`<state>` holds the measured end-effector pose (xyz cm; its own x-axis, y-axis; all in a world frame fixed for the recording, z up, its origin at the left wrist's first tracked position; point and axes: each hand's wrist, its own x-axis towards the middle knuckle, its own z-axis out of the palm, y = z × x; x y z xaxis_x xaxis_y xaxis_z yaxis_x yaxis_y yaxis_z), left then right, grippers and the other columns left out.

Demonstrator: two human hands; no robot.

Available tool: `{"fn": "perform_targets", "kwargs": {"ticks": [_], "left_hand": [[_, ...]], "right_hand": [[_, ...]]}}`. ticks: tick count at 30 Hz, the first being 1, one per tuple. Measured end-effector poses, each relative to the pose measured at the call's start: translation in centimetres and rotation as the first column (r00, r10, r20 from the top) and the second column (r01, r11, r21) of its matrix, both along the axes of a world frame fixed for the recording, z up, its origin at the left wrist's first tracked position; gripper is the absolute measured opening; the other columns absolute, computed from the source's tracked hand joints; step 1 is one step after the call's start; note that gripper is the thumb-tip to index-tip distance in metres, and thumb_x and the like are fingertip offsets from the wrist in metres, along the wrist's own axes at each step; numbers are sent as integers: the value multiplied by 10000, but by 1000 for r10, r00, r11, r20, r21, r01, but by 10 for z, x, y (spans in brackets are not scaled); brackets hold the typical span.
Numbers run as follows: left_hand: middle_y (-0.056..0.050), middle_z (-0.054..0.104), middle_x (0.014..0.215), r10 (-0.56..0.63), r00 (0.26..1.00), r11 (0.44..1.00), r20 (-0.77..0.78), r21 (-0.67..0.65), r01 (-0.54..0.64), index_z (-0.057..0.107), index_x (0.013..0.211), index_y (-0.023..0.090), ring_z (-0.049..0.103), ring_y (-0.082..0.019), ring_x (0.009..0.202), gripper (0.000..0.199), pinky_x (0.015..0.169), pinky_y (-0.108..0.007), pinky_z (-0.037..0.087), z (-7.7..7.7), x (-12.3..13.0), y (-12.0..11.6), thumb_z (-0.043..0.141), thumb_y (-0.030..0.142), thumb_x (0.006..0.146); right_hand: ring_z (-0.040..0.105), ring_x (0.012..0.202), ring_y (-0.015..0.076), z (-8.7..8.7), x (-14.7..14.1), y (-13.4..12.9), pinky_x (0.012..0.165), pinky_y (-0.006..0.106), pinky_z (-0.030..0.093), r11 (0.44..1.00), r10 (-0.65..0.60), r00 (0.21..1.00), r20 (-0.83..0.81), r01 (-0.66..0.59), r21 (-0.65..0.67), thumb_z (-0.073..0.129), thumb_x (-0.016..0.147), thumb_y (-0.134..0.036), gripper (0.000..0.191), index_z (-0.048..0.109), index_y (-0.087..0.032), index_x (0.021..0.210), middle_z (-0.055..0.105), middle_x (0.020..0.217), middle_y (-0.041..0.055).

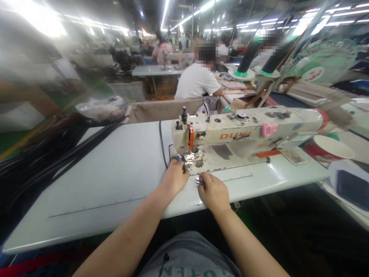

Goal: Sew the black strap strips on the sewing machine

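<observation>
My left hand [174, 177] is beside the needle area of a sewing machine [245, 127], closed with its fingers pinched on the end of a dark strip [162, 144]. That strip curves back across the white table, left of the machine head. The fingers hide part of what they grip. Just right of it, my right hand [213, 191] rests over the table's front edge, closed around what look like thread snips [198, 182]. Two thin dark tips point left out of the fist, toward my left hand; the rest is covered.
Long black strips [86, 148] hang over the table's left side. Thread cones [247, 57] stand behind the machine. A phone [353, 187] and a round container [331, 148] are at the right. A person in a white shirt [193, 80] sits ahead, beyond a cloth-sided bin [161, 109].
</observation>
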<state>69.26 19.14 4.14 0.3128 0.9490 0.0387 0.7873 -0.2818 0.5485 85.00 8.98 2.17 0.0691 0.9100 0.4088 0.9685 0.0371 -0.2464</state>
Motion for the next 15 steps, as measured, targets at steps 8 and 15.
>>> {"fn": "perform_targets", "kwargs": {"ticks": [8, 15], "left_hand": [[-135, 654, 1134, -84, 983, 996, -163, -38, 79, 695, 1063, 170, 710, -242, 950, 200, 867, -327, 563, 16, -1, -9, 581, 243, 916], [-145, 602, 1246, -196, 944, 981, -265, -50, 189, 612, 1260, 176, 710, -269, 1007, 401, 854, -342, 560, 27, -11, -30, 683, 236, 871]], "right_hand": [[627, 816, 211, 1, 0, -1, 715, 294, 414, 1000, 7, 1000, -18, -7, -13, 555, 825, -115, 277, 675, -188, 1063, 720, 893, 54], [686, 890, 201, 3, 12, -4, 828, 288, 503, 996, 92, 929, -358, -82, 44, 535, 871, -143, 301, 681, -208, 1125, 759, 1004, 54]]}}
